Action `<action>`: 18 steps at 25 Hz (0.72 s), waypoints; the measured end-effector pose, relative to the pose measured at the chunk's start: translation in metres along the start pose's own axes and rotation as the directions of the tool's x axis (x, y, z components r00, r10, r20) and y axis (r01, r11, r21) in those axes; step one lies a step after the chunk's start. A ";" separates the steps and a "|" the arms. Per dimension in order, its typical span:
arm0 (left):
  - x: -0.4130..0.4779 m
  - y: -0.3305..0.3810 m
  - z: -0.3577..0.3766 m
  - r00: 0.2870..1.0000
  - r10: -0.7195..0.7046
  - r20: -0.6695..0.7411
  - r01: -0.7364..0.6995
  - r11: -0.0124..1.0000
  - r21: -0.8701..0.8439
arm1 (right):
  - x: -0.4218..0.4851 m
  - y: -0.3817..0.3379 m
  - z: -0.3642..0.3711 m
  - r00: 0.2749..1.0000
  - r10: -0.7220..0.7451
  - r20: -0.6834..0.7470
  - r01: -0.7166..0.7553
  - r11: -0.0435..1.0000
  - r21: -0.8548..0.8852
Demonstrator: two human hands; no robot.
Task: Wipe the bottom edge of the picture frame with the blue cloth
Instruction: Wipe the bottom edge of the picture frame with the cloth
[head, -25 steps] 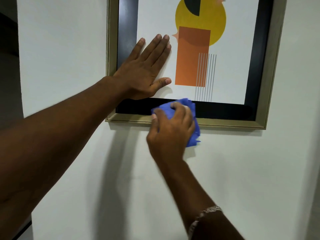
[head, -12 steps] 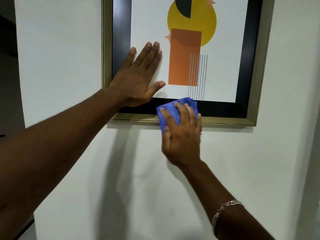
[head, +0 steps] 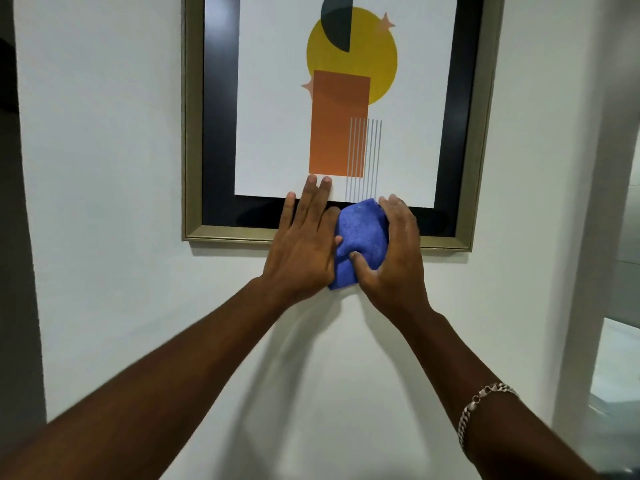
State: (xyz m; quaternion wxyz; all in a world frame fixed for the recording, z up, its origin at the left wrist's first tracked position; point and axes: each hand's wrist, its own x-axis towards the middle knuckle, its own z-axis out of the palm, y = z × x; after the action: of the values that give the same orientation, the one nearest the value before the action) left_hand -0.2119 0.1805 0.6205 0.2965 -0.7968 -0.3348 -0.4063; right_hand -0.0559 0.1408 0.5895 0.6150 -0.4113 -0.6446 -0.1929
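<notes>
A picture frame [head: 225,233] with a gold rim and black inner border hangs on the white wall, holding an abstract print. The blue cloth [head: 362,237] is bunched over the middle of the frame's bottom edge and hangs a little below it. My right hand [head: 394,258] grips the cloth from the right, thumb pressed into its front. My left hand [head: 304,244] lies flat with fingers spread across the bottom edge, just left of the cloth and touching it. The stretch of bottom edge under both hands is hidden.
The white wall [head: 104,202] surrounds the frame. A dark opening [head: 10,133] runs along the far left. At the right a wall corner [head: 588,271] gives onto a lighter space. A metal bracelet [head: 485,407] sits on my right wrist.
My left hand has slid down from the print's lower left to the bottom edge beside the cloth. My right hand turned to grip the cloth from the right. The view shifted, frame more centred.
</notes>
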 end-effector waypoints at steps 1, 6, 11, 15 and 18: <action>0.001 0.004 -0.001 1.000 -0.011 -0.021 0.010 1.000 -0.024 | 0.000 0.003 -0.004 0.999 0.033 0.009 -0.033 0.999 0.003; 0.002 0.035 -0.012 0.994 -0.059 -0.088 0.040 0.979 -0.197 | -0.003 0.008 -0.026 0.989 0.141 0.048 -0.146 0.983 0.115; -0.014 0.076 -0.006 0.976 -0.157 -0.149 0.047 0.828 -0.559 | -0.033 0.015 -0.059 0.966 0.259 0.016 -0.250 0.915 0.316; -0.042 0.122 0.032 0.966 -0.246 -0.080 0.126 0.719 -0.684 | -0.091 0.044 -0.089 0.870 0.479 0.117 -0.481 0.775 0.410; -0.083 0.167 0.075 0.944 -0.311 0.106 0.281 0.595 -0.753 | -0.154 0.076 -0.111 0.784 0.607 0.129 -0.610 0.716 0.340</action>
State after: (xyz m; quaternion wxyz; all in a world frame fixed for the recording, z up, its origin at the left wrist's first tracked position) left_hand -0.0855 0.1119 0.4798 -0.1298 -0.7726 -0.2559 -0.5664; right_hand 0.0583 0.0561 0.4422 0.7064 -0.4798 -0.5001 0.1441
